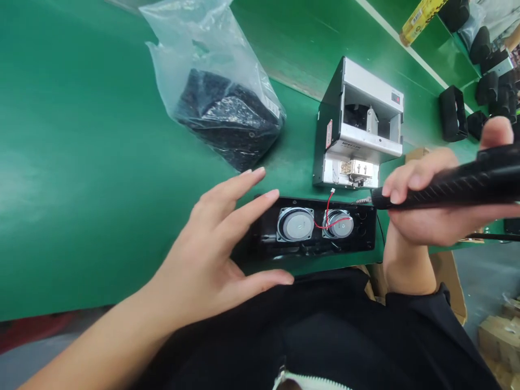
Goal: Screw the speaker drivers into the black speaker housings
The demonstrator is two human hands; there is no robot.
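Observation:
A long black speaker housing [268, 248] lies on the green table in front of me. Two round speaker drivers sit inside it, a left driver [298, 225] and a right driver [340, 223], joined by red wires [327, 208] that end in a small white plug [332, 190]. My left hand [219, 244] is open, thumb and fingers spread around the housing's left end. Wrapped in my right hand [426, 216] is a black electric screwdriver [447, 181]. Its bit points left, over the housing's far right edge; whether it touches a screw I cannot tell.
Behind the housing stands a silver and black screw feeder [365, 130]. A clear plastic bag [227, 103] with black parts lies back left. Several black housings [453, 114] and a yellow cylinder [422, 21] are at the far right. Cardboard boxes [501, 336] sit below, at right.

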